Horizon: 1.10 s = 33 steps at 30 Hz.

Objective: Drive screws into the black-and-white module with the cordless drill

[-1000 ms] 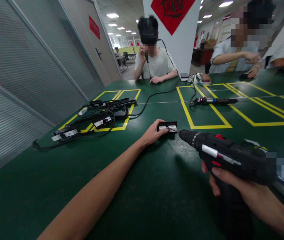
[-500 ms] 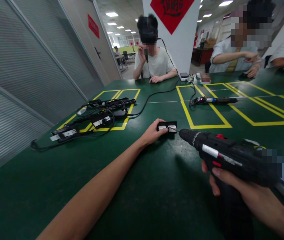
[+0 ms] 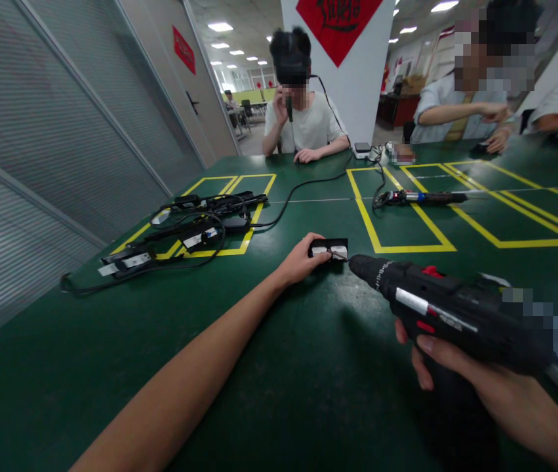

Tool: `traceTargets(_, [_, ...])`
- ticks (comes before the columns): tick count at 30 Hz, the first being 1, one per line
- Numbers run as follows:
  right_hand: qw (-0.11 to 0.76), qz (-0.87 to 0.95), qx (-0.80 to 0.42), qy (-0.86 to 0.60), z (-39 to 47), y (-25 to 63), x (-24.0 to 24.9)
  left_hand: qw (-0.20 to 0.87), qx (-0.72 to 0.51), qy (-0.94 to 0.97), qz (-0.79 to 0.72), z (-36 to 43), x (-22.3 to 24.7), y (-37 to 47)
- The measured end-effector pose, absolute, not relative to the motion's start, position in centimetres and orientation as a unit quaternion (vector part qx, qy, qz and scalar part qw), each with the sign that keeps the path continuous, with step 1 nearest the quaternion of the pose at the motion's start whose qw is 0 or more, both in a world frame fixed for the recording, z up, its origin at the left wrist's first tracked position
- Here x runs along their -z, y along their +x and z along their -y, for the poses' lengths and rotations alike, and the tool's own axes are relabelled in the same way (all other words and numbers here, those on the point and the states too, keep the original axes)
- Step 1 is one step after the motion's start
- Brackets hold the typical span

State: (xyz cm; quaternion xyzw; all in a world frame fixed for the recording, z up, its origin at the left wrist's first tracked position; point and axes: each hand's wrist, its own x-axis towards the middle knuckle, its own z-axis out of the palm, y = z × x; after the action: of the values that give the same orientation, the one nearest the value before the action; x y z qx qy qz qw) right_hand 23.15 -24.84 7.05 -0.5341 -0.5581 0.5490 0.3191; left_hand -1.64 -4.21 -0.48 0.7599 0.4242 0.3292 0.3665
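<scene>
My left hand [image 3: 305, 257] is closed on the left end of a small black box with white labels [image 3: 338, 252], which stands on the green table [image 3: 279, 367]. In my right hand [image 3: 460, 360] is a black cordless drill [image 3: 436, 305] with red switches, gripped by its handle. The drill lies level and points left. Its thin bit reaches the front face of the box near my left thumb; whether the tip touches a screw is too small to make out.
At the left lie several black adapters with cables [image 3: 200, 226]. Yellow tape rectangles [image 3: 414, 249] mark the table. Beyond the box sits an electric screwdriver [image 3: 426, 197] with a cord. A person [image 3: 303, 118] sits opposite holding a screwdriver; another person [image 3: 470, 111] works at the right.
The drill has shifted very slightly to the left, nearer the box. My left hand and the box have stayed nearly in place.
</scene>
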Motion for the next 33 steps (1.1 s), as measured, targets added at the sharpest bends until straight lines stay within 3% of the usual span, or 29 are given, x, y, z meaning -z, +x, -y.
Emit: traceTargets(33, [0.340, 0.552, -0.544, -0.533, 24.56, 22.87, -7.43, 0.375, -0.322, 0.759, -0.424, 4.55, 0.15, -1.53])
